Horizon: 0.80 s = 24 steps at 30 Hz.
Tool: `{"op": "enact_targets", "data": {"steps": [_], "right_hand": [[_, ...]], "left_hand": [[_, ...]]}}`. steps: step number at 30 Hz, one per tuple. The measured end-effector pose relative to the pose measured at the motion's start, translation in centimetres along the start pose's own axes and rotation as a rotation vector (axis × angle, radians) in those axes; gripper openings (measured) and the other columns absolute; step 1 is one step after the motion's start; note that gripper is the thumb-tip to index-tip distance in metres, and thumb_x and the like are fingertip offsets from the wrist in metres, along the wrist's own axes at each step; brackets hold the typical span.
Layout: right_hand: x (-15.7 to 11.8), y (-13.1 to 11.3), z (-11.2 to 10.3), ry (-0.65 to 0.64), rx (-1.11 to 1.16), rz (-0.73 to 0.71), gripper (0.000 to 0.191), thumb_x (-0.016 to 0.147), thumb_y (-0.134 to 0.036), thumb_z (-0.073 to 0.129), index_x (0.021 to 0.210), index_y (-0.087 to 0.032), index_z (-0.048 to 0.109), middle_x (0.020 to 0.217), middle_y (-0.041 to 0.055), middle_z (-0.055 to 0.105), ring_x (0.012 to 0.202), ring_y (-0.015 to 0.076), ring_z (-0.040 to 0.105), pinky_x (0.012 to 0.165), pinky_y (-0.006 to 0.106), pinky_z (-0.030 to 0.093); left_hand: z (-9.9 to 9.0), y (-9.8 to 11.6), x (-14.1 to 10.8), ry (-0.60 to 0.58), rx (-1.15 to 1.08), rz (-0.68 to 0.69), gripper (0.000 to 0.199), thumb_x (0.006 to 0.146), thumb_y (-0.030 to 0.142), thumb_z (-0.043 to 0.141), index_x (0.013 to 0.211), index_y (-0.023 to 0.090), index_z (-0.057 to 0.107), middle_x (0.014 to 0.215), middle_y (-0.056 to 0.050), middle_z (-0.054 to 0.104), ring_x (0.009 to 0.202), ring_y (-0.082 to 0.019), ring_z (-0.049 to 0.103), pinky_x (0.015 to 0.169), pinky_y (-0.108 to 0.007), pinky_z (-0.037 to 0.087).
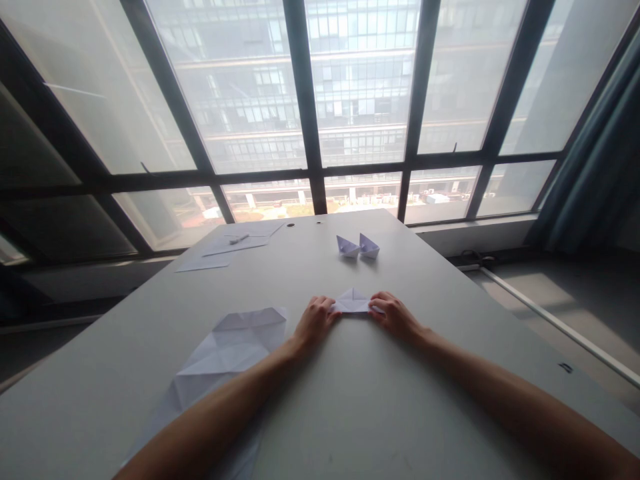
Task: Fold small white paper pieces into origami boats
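A small folded white paper [353,301] with a raised triangular middle lies on the white table [430,400]. My left hand [318,319] pinches its left end, and my right hand [393,313] pinches its right end. Fingertips cover both ends of the paper. Just beyond it stand two folded paper boats, the left one [348,248] and the right one [369,247], side by side. Under and beside my left forearm is a large creased sheet of paper [225,353], partly hidden by the arm.
Flat white sheets [207,261] lie at the table's far left, with a small white object [240,239] on top. A round hole [291,225] is near the far edge. Tall windows [360,80] stand behind, and a dark curtain [590,147] hangs at the right.
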State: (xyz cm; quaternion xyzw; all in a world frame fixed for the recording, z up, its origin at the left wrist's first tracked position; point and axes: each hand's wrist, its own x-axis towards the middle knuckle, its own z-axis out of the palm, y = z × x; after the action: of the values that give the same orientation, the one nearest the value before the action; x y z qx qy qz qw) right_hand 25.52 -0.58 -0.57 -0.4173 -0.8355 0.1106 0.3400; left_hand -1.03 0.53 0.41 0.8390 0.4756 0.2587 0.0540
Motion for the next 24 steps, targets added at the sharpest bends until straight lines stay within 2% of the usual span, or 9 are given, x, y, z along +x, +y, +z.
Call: {"op": "enact_targets", "data": {"steps": [8, 15, 21, 24], "right_hand": [[0.02, 0.24, 0.26, 0.014, -0.008, 0.015, 0.015, 0.092, -0.022, 0.058, 0.098, -0.019, 0.071, 0.103, 0.0093, 0.066, 0.098, 0.0217, 0.061, 0.085, 0.034, 0.049], [-0.02, 0.00, 0.12, 0.001, -0.149, 0.079, 0.016, 0.095, -0.024, 0.055, 0.099, -0.019, 0.069, 0.100, 0.0078, 0.068, 0.101, 0.0210, 0.058, 0.088, 0.032, 0.046], [-0.01, 0.42, 0.26, 0.037, -0.100, 0.098, 0.019, 0.095, -0.029, 0.057, 0.107, -0.019, 0.068, 0.103, 0.0091, 0.067, 0.099, 0.0216, 0.060, 0.090, 0.034, 0.047], [0.03, 0.59, 0.35, 0.042, -0.065, 0.094, 0.017, 0.093, -0.025, 0.059, 0.106, -0.019, 0.068, 0.103, 0.0091, 0.067, 0.099, 0.0220, 0.060, 0.090, 0.034, 0.047]], "left_hand": [[0.08, -0.14, -0.02, 0.015, -0.016, -0.006, 0.019, 0.090, 0.028, 0.066, 0.106, 0.018, 0.067, 0.101, -0.009, 0.068, 0.099, -0.024, 0.059, 0.090, -0.037, 0.045], [0.09, -0.24, 0.05, 0.021, -0.019, 0.006, 0.016, 0.089, 0.027, 0.066, 0.103, 0.018, 0.067, 0.098, -0.008, 0.069, 0.096, -0.024, 0.059, 0.087, -0.035, 0.047], [0.07, -0.15, 0.11, 0.019, -0.038, 0.004, 0.017, 0.093, 0.033, 0.060, 0.098, 0.018, 0.069, 0.095, -0.008, 0.070, 0.092, -0.024, 0.061, 0.085, -0.035, 0.048], [0.02, 0.01, 0.15, 0.027, -0.043, 0.005, 0.018, 0.094, 0.032, 0.058, 0.097, 0.018, 0.069, 0.094, -0.008, 0.070, 0.090, -0.024, 0.063, 0.083, -0.034, 0.048]]}}
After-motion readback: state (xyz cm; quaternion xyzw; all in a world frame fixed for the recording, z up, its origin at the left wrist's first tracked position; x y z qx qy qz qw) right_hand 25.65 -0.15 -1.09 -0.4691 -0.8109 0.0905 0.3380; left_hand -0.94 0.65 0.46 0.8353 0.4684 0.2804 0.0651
